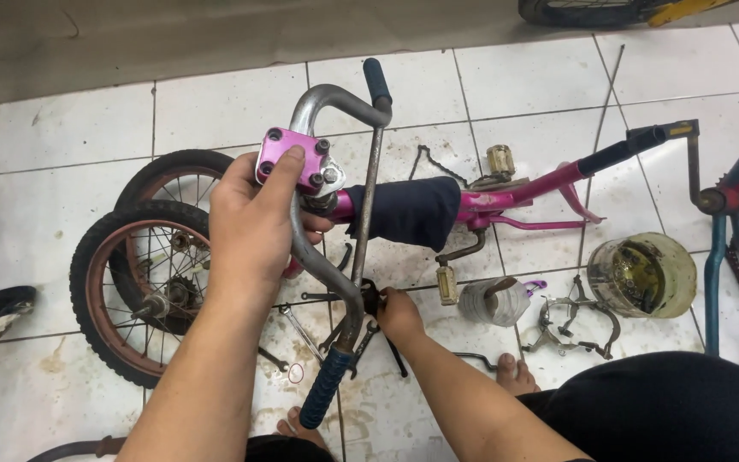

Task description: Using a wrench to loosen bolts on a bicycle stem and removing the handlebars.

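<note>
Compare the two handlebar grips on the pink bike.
The far handlebar grip is dark navy to black and smooth-looking; the near handlebar grip is brighter blue with a ribbed or bumpy surface. The far one points away toward the wall, the near one toward the person's feet, and it shows longer in the picture. Both sleeve the ends of the same grey handlebar, untouched by either hand.

Your left hand (254, 218) lies on the stem clamp (294, 161) at the middle of the handlebar (335, 257). At nine o'clock from it, two wheels (134, 282) lie on the floor (70, 128). At four o'clock, your right hand (399, 315) touches the tools (368, 318). A jar (641, 275) stands at three o'clock.
</note>
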